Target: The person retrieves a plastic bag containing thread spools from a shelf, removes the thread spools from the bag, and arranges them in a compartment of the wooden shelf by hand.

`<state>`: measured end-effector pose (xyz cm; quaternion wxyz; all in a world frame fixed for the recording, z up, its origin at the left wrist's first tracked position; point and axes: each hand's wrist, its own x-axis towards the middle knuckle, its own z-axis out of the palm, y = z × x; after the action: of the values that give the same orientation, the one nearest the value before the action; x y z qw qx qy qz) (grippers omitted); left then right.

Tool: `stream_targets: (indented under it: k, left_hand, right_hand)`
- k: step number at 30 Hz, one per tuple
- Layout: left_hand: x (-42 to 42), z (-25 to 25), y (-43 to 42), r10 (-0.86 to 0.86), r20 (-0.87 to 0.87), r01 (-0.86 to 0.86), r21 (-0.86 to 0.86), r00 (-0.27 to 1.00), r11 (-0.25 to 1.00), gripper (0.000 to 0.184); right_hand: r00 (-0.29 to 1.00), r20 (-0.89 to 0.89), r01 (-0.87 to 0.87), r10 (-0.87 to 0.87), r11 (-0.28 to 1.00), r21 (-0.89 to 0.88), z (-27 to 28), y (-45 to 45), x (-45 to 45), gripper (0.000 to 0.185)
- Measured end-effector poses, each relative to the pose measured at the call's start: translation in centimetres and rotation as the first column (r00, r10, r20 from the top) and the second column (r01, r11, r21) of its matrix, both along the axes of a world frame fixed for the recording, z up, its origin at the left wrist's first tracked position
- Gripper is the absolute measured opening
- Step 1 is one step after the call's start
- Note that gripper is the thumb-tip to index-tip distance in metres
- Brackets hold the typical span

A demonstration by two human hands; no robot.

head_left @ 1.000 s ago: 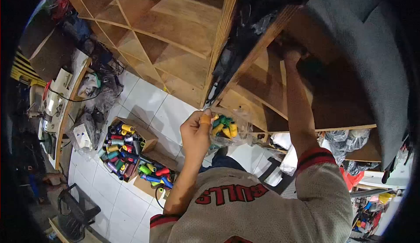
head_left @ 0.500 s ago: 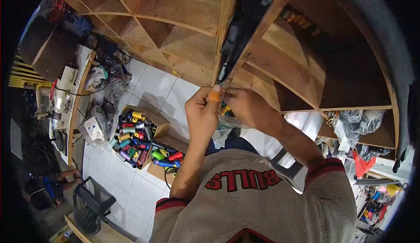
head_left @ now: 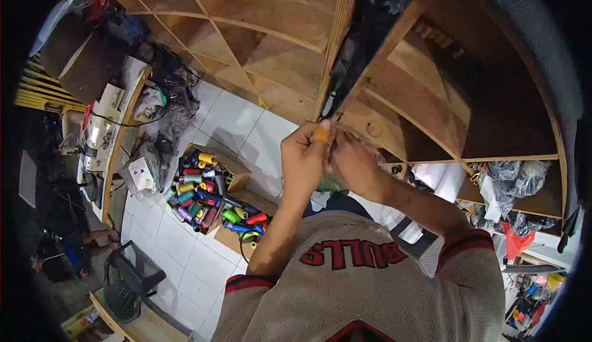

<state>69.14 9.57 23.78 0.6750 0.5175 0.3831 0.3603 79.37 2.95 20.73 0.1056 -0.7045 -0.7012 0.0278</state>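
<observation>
My left hand [head_left: 302,164] is closed in front of my chest, its thumb pointing up. An orange band [head_left: 321,134] shows around that thumb. Close beside it, almost touching, my right hand [head_left: 356,164] is curled with its fingers bent inward. Between and below the two hands hangs a clear plastic bag [head_left: 333,183] with something greenish in it. Both hands appear to pinch the bag's upper part, though the fingers hide most of the grip.
Wooden shelving [head_left: 271,34] rises in front, with a dark gap between two units. Open cardboard boxes [head_left: 237,179] full of coloured thread spools [head_left: 197,194] stand on the white tiled floor [head_left: 237,120]. At left are a sewing machine table [head_left: 126,120] and a black chair [head_left: 126,280].
The view has shifted, so the shelves and boxes sit further right. My right hand has turned and drawn down slightly beside the left, and the bag below shows differently.
</observation>
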Motion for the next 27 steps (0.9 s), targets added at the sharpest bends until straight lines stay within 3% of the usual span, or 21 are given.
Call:
stream_targets:
  k: [1, 3, 5, 6, 9, 10, 12, 14, 16, 19, 22, 24, 27]
  left_hand:
    - [-0.1, 0.3, 0.0, -0.008, -0.011, 0.008, -0.016, 1.000, 1.000, 0.025]
    - [-0.4, 0.2, 0.0, -0.039, 0.009, 0.040, -0.101, 0.999, 0.994, 0.025]
    - [-0.1, 0.1, -0.1, -0.032, -0.006, 0.031, -0.080, 0.999, 0.996, 0.025]
    - [0.3, -0.2, -0.1, -0.003, 0.052, 0.006, -0.052, 0.999, 0.999, 0.024]
    - [1.0, 0.3, -0.2, -0.012, 0.023, 0.013, -0.055, 1.000, 0.998, 0.024]
    - [1.4, -0.3, -0.2, 0.018, 0.021, -0.020, 0.091, 1.000, 0.996, 0.024]
    - [1.4, 0.4, -0.1, -0.042, -0.003, 0.042, 0.009, 0.999, 0.999, 0.026]
    - [1.9, 0.6, -0.2, -0.054, -0.002, 0.054, -0.018, 0.999, 0.998, 0.028]
    - [2.2, 0.7, -0.2, -0.053, 0.036, 0.053, -0.017, 0.998, 0.998, 0.027]
    - [2.3, 0.5, -0.4, -0.063, 0.032, 0.064, -0.035, 0.997, 0.997, 0.028]
    - [2.6, 0.3, -0.7, -0.050, 0.034, 0.052, -0.037, 0.998, 0.998, 0.028]
    - [2.7, -0.6, -0.9, -0.043, 0.080, 0.046, -0.034, 0.996, 0.998, 0.028]
    - [2.7, -1.3, -1.1, -0.058, 0.037, 0.060, -0.044, 0.998, 0.997, 0.028]
  right_hand:
    - [0.999, 0.027, -0.020, 0.021, 1.000, -0.011, 1.1, -0.4, 0.1, 0.023]
    - [0.995, -0.086, 0.034, -0.047, 0.988, -0.150, 3.3, -1.1, 0.2, 0.028]
    - [0.972, -0.192, 0.084, -0.133, 0.966, -0.243, 5.8, -1.8, 0.7, 0.030]
    - [0.955, -0.268, 0.077, -0.130, 0.977, -0.199, 6.8, -2.4, 1.5, 0.030]
    - [0.800, -0.542, 0.101, -0.257, 0.948, -0.301, 10.6, -2.9, 3.6, 0.036]
    - [0.716, -0.669, 0.032, -0.198, 0.967, -0.252, 10.6, -3.0, 5.4, 0.040]
    - [0.338, -0.895, 0.171, -0.292, 0.954, -0.246, 10.2, -4.2, 7.8, 0.031]
    - [0.340, -0.939, 0.336, -0.051, 0.939, 0.071, 9.6, -4.5, 10.7, 0.028]
    - [0.336, -0.908, 0.522, -0.251, 0.852, -0.042, 11.0, -4.9, 13.6, 0.030]
    - [0.253, -0.948, 0.769, -0.194, 0.635, 0.076, 9.4, -3.7, 18.4, 0.028]
    - [0.293, -0.946, 0.809, -0.138, 0.564, 0.169, 9.1, -1.6, 20.9, 0.029]
    - [0.695, -0.586, 0.705, -0.417, 0.557, 0.439, 6.1, -0.5, 25.1, 0.034]
    - [0.640, -0.277, 0.768, -0.717, 0.587, 0.257, 4.9, 1.1, 28.1, 0.043]
